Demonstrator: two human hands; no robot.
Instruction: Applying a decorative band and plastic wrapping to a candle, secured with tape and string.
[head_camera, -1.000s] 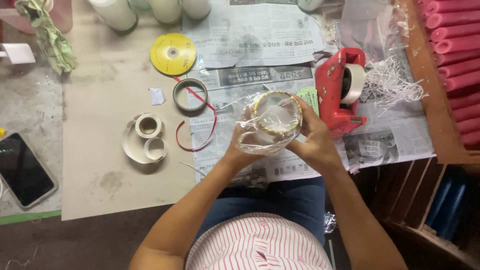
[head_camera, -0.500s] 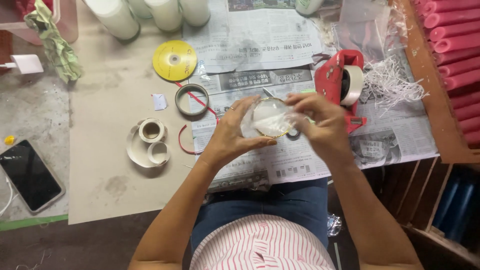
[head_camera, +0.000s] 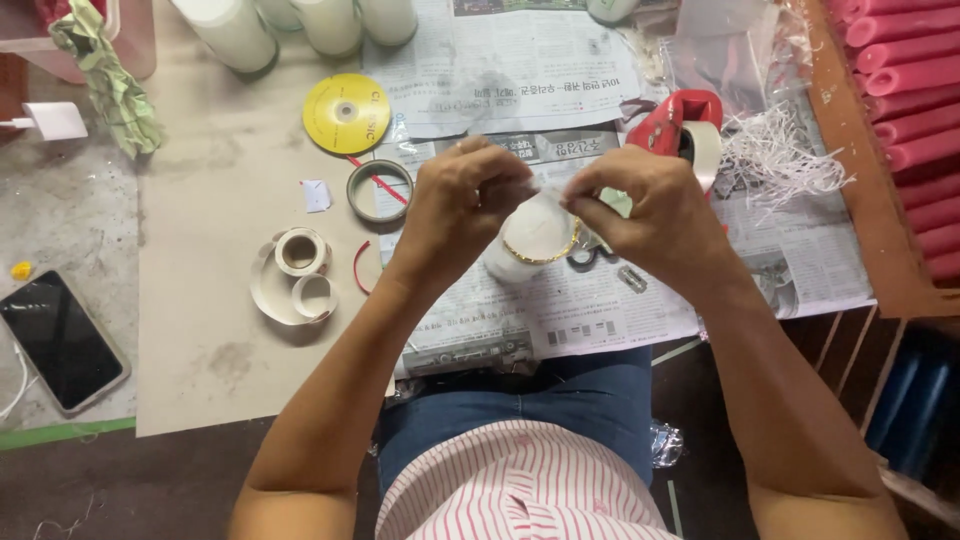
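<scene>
Where both cupped it before, left hand (head_camera: 465, 205) and right hand (head_camera: 640, 210) now pinch the wrapped candle (head_camera: 535, 240)

Disc (head_camera: 346, 113) behind tape ring (head_camera: 380, 190) (both left of the dispenser (head_camera: 680, 135)), on table (head_camera: 210, 250)

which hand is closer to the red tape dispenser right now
Right. The right hand sits just below and beside the red tape dispenser, nearly touching it. The left hand is farther off, across the gold-rimmed white candle both hands hold.

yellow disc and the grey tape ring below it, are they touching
Apart. The head view shows the yellow disc and the grey tape ring with a strip of bare brown card between their edges.
</scene>
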